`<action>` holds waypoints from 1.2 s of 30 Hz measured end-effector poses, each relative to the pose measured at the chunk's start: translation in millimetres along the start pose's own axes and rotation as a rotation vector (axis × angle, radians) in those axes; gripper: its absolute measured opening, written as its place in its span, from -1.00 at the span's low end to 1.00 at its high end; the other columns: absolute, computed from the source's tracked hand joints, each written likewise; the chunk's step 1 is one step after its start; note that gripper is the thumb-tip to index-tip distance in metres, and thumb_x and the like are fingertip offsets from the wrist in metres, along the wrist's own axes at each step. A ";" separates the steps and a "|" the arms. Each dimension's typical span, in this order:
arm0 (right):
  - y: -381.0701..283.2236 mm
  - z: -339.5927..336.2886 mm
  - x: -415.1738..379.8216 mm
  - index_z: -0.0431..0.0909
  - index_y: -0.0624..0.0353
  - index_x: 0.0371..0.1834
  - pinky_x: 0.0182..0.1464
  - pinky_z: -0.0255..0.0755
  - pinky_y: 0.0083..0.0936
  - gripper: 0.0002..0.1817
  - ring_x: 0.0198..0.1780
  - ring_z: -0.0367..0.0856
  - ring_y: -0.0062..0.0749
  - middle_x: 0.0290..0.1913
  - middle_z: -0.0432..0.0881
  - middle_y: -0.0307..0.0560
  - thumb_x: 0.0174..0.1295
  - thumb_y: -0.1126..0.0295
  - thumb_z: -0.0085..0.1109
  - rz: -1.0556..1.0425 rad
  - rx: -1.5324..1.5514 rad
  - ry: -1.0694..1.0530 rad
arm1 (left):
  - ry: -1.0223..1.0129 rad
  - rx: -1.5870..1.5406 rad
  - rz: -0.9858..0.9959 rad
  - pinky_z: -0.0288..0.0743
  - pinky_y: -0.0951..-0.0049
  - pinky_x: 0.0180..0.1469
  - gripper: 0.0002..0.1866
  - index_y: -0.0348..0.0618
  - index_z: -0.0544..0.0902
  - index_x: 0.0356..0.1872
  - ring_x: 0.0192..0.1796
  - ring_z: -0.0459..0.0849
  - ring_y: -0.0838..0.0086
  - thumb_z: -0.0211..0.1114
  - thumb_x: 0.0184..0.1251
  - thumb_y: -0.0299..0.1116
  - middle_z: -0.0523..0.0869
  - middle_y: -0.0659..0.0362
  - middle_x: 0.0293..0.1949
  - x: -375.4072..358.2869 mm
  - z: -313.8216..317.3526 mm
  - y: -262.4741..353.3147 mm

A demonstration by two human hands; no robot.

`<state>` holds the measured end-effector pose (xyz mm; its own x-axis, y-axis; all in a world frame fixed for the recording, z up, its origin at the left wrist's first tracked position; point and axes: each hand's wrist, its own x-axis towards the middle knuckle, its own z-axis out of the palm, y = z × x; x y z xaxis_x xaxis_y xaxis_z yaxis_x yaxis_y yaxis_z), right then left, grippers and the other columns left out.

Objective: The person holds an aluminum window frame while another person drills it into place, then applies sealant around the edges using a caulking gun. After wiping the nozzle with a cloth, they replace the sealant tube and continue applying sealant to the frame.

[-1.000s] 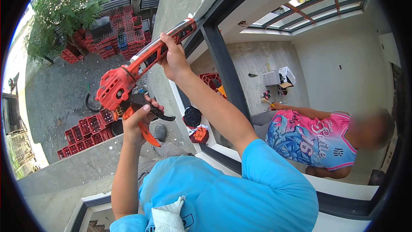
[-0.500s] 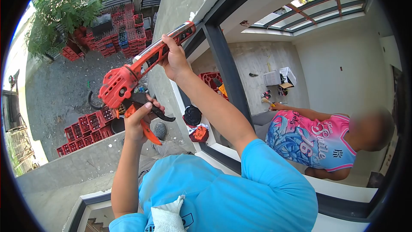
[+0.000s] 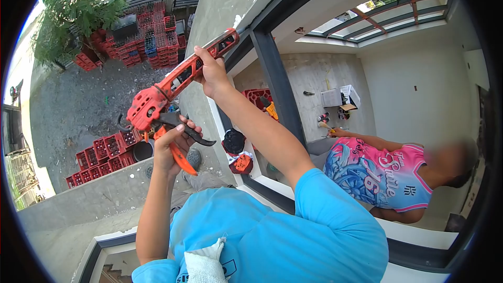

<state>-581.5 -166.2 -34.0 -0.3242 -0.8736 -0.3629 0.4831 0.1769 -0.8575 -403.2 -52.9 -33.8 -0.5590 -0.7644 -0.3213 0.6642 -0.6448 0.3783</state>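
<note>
A red caulking gun (image 3: pixel 148 109) slants up to the right across my view, a cartridge in its frame. My left hand (image 3: pixel 175 144) is closed around its rear, by the orange handle (image 3: pixel 183 161) and the black trigger (image 3: pixel 193 134). Higher up, my right hand (image 3: pixel 211 73) grips the barrel from beneath, thumb along its upper side. The front end of the gun lies right at the dark window frame (image 3: pixel 255 23), near the corner where an upright bar (image 3: pixel 277 86) meets it.
Inside the opening, a person in a pink and blue jersey (image 3: pixel 374 175) holds a small tool. A carton (image 3: pixel 348 97) lies beyond. A black cap-like item (image 3: pixel 234 141) sits on the sill. Outside are stacked red crates (image 3: pixel 107 149) and a tree (image 3: pixel 78 15).
The caulking gun has shifted slightly to the right, bringing its front end closer to the window frame. Both hands moved a little with it and keep their hold.
</note>
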 end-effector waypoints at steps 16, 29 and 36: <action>-1.1 -0.5 -0.6 0.42 0.07 -0.30 -0.38 0.64 -0.33 -0.75 -0.46 0.66 -0.45 -0.43 0.62 -0.21 0.18 0.21 0.26 0.069 -0.085 0.035 | -0.091 -0.303 0.072 0.37 0.00 0.30 -0.70 -0.24 0.48 -0.01 0.14 0.59 0.08 0.13 0.20 -0.50 0.62 -0.04 -0.03 -2.3 14.3 -16.9; -19.8 9.9 -17.9 0.50 0.12 -0.29 -0.32 0.64 -0.33 -0.72 -0.38 0.68 -0.37 -0.38 0.65 -0.15 0.23 0.13 0.23 0.055 -0.133 -0.018 | -0.085 -0.284 0.081 0.43 0.01 0.24 -0.71 -0.28 0.45 -0.03 0.07 0.62 0.06 0.09 0.20 -0.50 0.60 -0.06 -0.07 -17.5 23.8 -10.3; -38.9 19.7 -28.8 0.49 0.12 -0.27 -0.28 0.64 -0.31 -0.74 -0.35 0.68 -0.38 -0.36 0.64 -0.17 0.26 0.15 0.20 0.031 -0.085 -0.043 | -0.102 -0.187 0.096 0.45 0.02 0.18 -0.73 -0.26 0.44 -0.05 0.03 0.63 0.09 0.08 0.22 -0.48 0.60 -0.05 -0.10 -27.2 37.9 -0.5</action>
<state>-574.9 -156.9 17.0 -0.2744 -0.8853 -0.3755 0.4212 0.2404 -0.8745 -407.2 -31.9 7.7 -0.5298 -0.8246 -0.1982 0.7918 -0.5647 0.2328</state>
